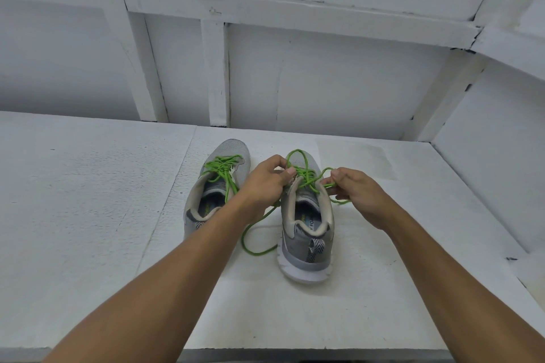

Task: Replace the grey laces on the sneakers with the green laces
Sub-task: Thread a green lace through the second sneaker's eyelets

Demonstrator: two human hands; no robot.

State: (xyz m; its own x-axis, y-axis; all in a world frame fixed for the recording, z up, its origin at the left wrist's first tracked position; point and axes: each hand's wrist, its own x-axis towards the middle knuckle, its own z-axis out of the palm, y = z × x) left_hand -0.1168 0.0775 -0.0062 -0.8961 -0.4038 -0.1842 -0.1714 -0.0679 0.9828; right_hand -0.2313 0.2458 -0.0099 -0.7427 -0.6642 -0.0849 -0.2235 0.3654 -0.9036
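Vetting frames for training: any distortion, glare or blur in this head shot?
Head view: wide-angle bowing curves the wall battens near the edges; lighting flat and even, only faint shadow beside the nearer sneaker; no glare; left hand, right hand and green lace in focus, no motion blur.

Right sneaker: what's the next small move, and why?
Probably draw the hands apart to snug the lace. The left hand and right hand each pinch it at the top of the right sneaker. A loose loop stands above, and a slack tail lies on the table. The left sneaker looks already laced green.
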